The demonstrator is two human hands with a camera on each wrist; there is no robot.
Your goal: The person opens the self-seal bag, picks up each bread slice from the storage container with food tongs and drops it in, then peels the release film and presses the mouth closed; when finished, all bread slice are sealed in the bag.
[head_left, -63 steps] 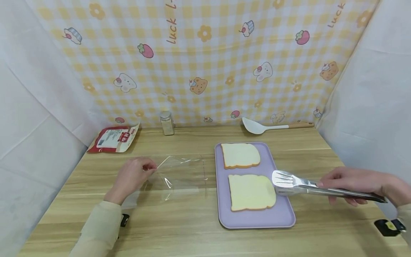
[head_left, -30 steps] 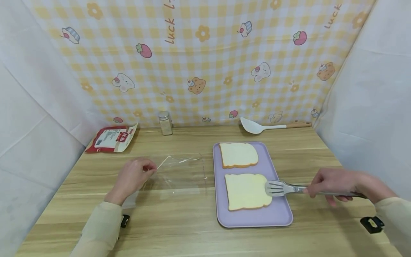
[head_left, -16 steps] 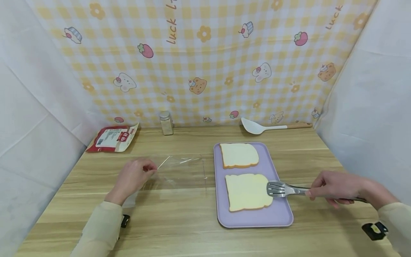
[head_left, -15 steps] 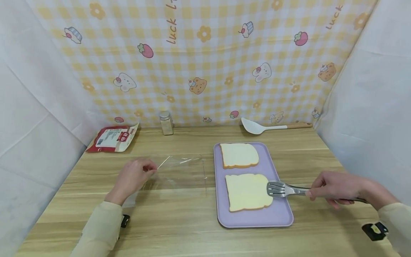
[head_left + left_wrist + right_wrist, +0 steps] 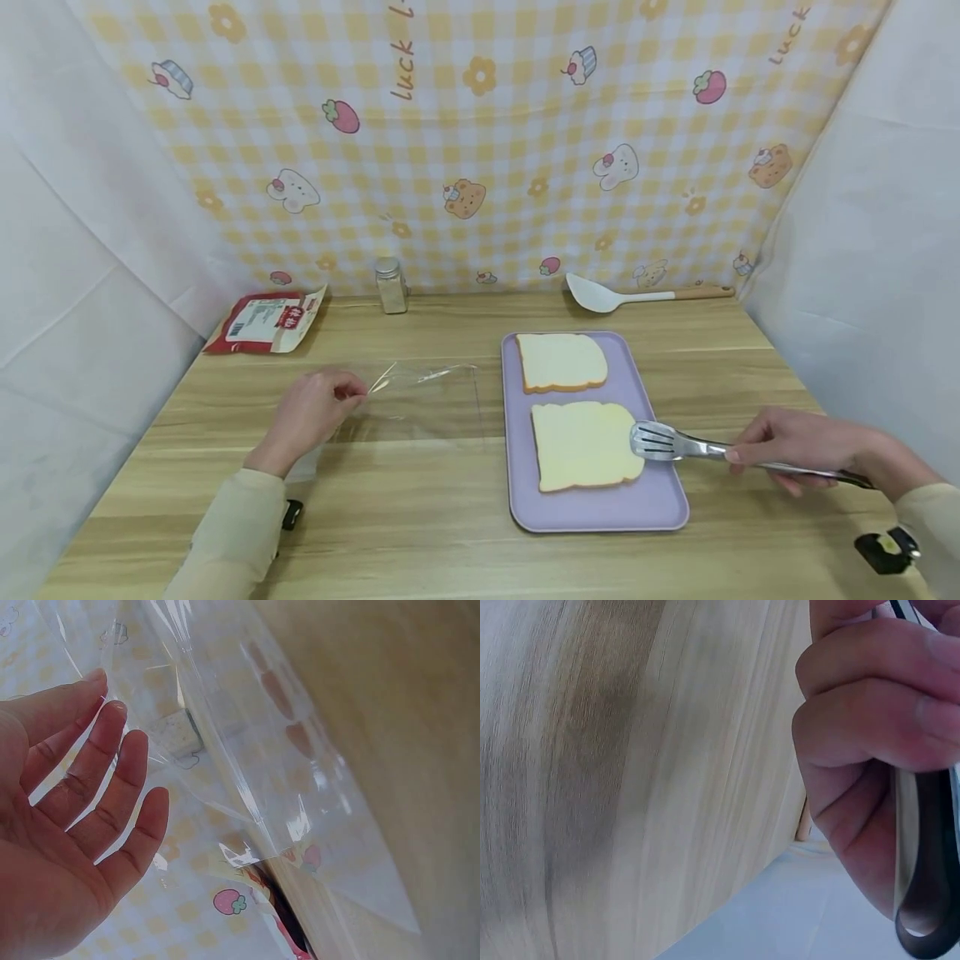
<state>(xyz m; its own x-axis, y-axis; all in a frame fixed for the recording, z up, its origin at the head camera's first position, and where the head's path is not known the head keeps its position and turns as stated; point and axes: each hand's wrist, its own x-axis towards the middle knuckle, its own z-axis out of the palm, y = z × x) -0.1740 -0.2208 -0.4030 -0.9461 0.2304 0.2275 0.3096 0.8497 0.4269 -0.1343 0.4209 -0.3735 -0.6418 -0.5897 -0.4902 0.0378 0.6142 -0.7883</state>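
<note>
My left hand (image 5: 318, 412) pinches the edge of a clear plastic bag (image 5: 427, 412) between thumb and index finger. The other fingers are loosely spread in the left wrist view, where the film (image 5: 300, 802) hangs beyond them. My right hand (image 5: 810, 446) grips metal tongs (image 5: 705, 448), its fingers curled round the handle (image 5: 930, 847) in the right wrist view. The slotted tong head lies over the right edge of the near bread slice (image 5: 585, 446); the lower arm is hidden at that edge. Another bread slice (image 5: 562, 362) lies behind it on a purple tray (image 5: 600, 518).
A red and white food packet (image 5: 262, 322) lies at the back left, beside a glass shaker (image 5: 391, 286) with a metal lid. Along the back right rests a white ladle (image 5: 637, 296) with a wooden handle. A checked curtain (image 5: 480, 142) hangs behind the table.
The tongs have moved left from beside the near slice onto its right edge, turning as they went. That slice's far edge now shows slightly higher. My left hand keeps its place on the bag.
</note>
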